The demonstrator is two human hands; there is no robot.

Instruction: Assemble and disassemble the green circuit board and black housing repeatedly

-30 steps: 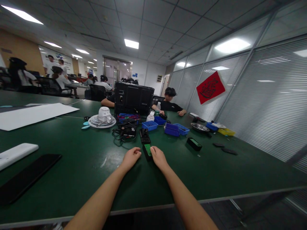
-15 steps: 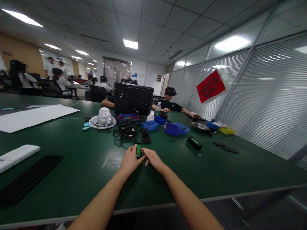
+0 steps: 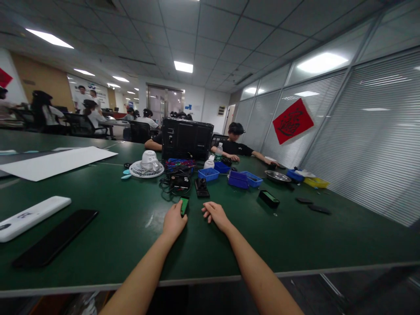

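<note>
My left hand (image 3: pixel 174 222) is closed around a small black case with a green circuit board (image 3: pixel 184 205) showing on its upper face. Thumb and fingers grip the case at its sides, and part of it is covered by them. To the right, apart from the case, my right hand (image 3: pixel 216 215) hovers low over the table with loosely curled fingers slightly apart; I see nothing in it. A similar black case with a green board inside (image 3: pixel 269 198) lies further right. Just beyond my hands stands a small black device on a flat base (image 3: pixel 201 187).
The green table (image 3: pixel 124 245) bears a black adapter with tangled cables (image 3: pixel 180 183), a white fan part (image 3: pixel 146 168), blue bins (image 3: pixel 208 175), a metal bowl (image 3: pixel 278 176) and flat black pieces (image 3: pixel 319 209). A monitor (image 3: pixel 187 139) stands behind; a person (image 3: pixel 236 146) sits opposite.
My right hand has come off the green-boarded case and moved right. The left hand keeps the case and has shifted slightly left, tilting it. The view has turned a little left.
</note>
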